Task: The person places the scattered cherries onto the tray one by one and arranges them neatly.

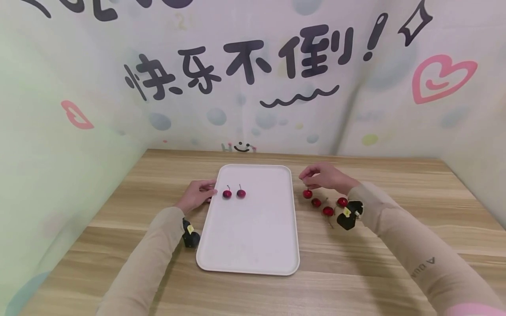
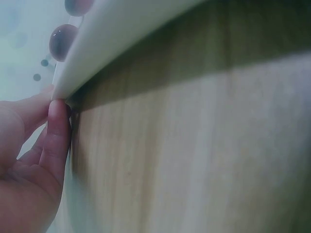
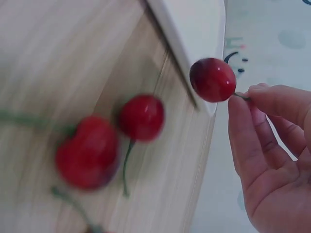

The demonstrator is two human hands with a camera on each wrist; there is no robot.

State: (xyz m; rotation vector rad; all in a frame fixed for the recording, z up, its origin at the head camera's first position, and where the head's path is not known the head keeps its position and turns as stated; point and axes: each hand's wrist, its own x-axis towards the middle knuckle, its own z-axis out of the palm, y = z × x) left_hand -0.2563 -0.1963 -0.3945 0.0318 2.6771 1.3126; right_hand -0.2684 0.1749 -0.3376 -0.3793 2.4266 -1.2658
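Observation:
Between the thumb and fingers of my right hand (image 1: pixel 325 176) the stem of a red cherry (image 1: pixel 307 194) is pinched. In the right wrist view this held cherry (image 3: pixel 213 79) hangs off the fingertips, in line with the tray's corner. My left hand (image 1: pixel 196 194) pinches the left rim of a white tray (image 1: pixel 257 237); the left wrist view shows the thumb and a finger at that edge. Two dark red cherries with stems, one left (image 1: pixel 227 194) and one right (image 1: pixel 241 193), lie on the tray near my left hand.
Right of the tray, three cherries lie on the wooden table (image 1: pixel 253 294): one (image 1: pixel 316 202) nearest the tray, another (image 1: pixel 328 211) lower, a third (image 1: pixel 342 202) beside the right wrist camera (image 1: pixel 348 216). A printed cloth wall (image 1: pixel 237 123) stands behind the table.

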